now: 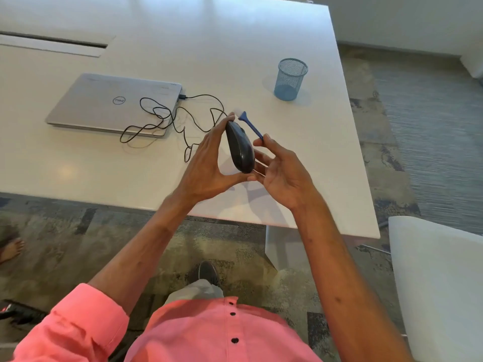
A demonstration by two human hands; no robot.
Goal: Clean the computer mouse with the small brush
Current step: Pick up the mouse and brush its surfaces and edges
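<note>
One head-worn wide-angle view, looking forward and steeply down.

The camera sits above the person's pink buttoned shirt (219, 333) and faces out over the near edge of the glossy white counter (78, 165), with both forearms reaching away from the lens into the middle of the frame. The hands are close, mid-frame; the closed silver laptop (109, 103) and blue mesh pen cup (290, 79) lie farther out, upper frame. The wide lens bends the counter edges and takes in mottled grey carpet (78, 244) below and right, plus a white chair (441, 278) at lower right. No second view shares the scene.
</note>
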